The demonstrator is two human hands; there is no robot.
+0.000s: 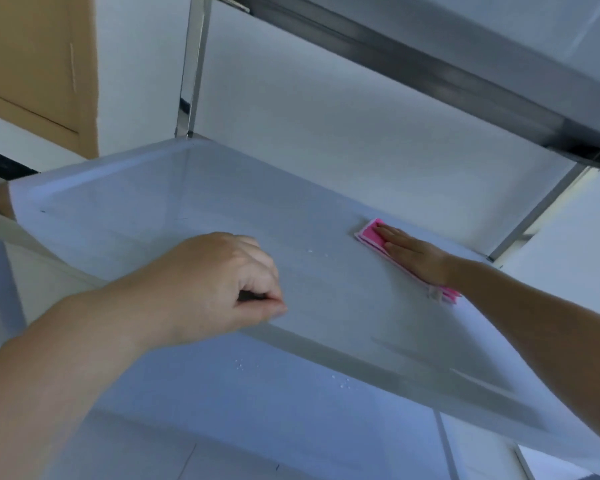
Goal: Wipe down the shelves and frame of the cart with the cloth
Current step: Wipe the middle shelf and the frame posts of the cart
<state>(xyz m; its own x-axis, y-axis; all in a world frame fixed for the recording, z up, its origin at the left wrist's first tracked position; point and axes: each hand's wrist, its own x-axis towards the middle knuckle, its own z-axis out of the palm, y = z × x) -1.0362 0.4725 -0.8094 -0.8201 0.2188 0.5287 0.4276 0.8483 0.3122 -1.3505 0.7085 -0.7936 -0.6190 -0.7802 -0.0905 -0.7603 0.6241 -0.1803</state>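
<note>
Nearest, the left hand (219,285) hovers above the shelf's (326,306) front edge, fingers curled in, gripping nothing. Water droplets (312,252) dot the steel between the hands. Farther in, the right hand (413,258) lies flat, fingers straight, pressing the pink cloth (369,235) against the shelf's back right area. Judging by this, the posts (191,74) and upper shelf (430,53) remain to be wiped.

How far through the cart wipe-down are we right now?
Mid-job, apparently. In hand: the right hand presses the pink cloth flat on the middle shelf, toward its far right side. The left hand grips that shelf's near rim. Water droplets on the shelf suggest more passes are needed. Whether the posts, upper shelf or lower shelf have been wiped cannot be told.
</note>
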